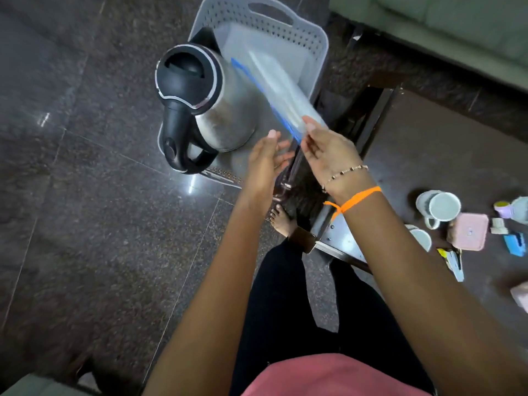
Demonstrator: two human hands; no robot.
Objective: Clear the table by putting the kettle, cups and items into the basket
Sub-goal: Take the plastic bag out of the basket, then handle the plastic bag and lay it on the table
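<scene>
A grey perforated basket (297,35) stands on the floor beside the dark table (428,155). Inside it, at the left, stands a steel kettle (225,110) with a black lid and handle. A clear flat plastic container with a blue edge (274,81) leans tilted into the basket next to the kettle. My right hand (328,150) pinches its near end. Just left of that end my left hand (265,161) is spread, fingers apart, holding nothing. On the table at right are two white cups (441,207) (423,238), a pink box (470,234), a stapler (454,262) and a few small items.
Dark polished stone floor lies to the left of the basket. A green sofa (457,27) runs along the top right. My bare foot (281,221) and black trouser legs are below the hands, close to the table's corner. More small objects (514,241) sit at the table's right edge.
</scene>
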